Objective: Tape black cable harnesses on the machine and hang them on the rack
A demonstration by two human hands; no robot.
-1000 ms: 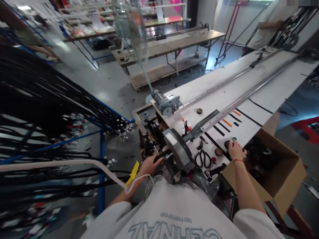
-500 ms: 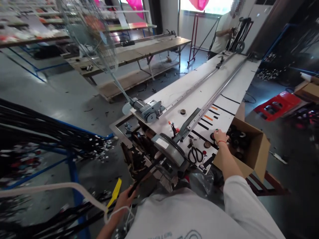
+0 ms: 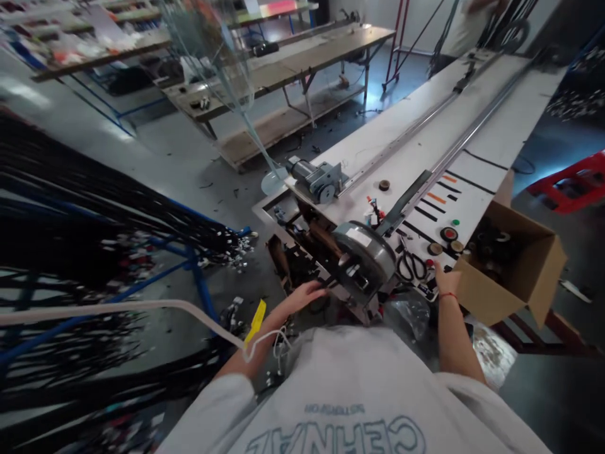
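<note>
My left hand reaches in under the near end of the long white table, its fingers stretched out beside the round grey motor housing; nothing shows in it. My right hand rests on the table's near edge, fingers loose, just right of the black scissors and left of the cardboard box. Tape rolls and a green knob lie just beyond that hand. A white cord with a yellow tag runs across my left forearm.
A blue rack hung with bundles of black straps fills the left. A metal rail runs along the table. Wooden benches stand across the aisle, a red stool at right, another person at the table's far end.
My left hand has come back up from low near the floor to the machine. My right hand has slid from the tape rolls back to the table's near edge. The camera has tilted down.
</note>
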